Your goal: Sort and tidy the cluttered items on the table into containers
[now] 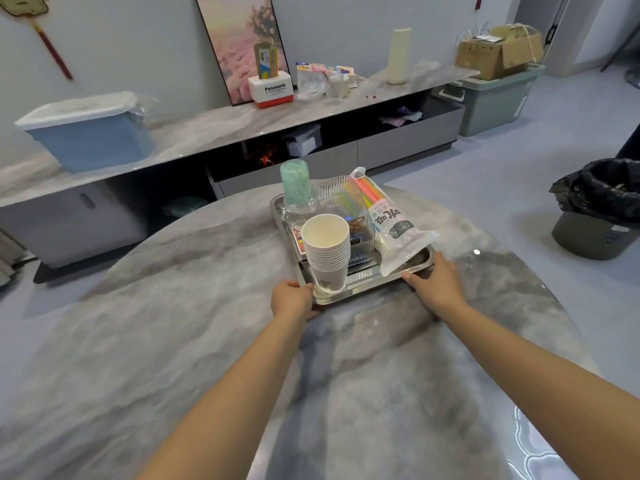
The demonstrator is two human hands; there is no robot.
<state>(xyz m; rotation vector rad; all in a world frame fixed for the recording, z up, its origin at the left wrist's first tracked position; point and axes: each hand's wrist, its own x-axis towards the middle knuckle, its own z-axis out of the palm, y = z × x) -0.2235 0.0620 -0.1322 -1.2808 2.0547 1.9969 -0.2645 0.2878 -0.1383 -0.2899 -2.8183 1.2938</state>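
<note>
Steel rim met both grips: the left hand (292,299) curled over the tray's (360,292) near corner, the right hand (438,282) held the near right edge, fingers bent. Sorting looked nearly done; the cups (327,254), clear bin (346,209), straws (388,220) and green jar (295,183) sat gathered on it, mid-table (173,323). Only placing the tray seemed left.

- We note a silver metal tray (360,295) on a grey-veined marble table (173,341).
- White paper cups (327,251); mint-green jar (295,183); clear ribbed box (341,197).
- Straw packet (388,223): pink, orange, yellow, green stripes.
- Blue bin (93,138), white lid.
</note>
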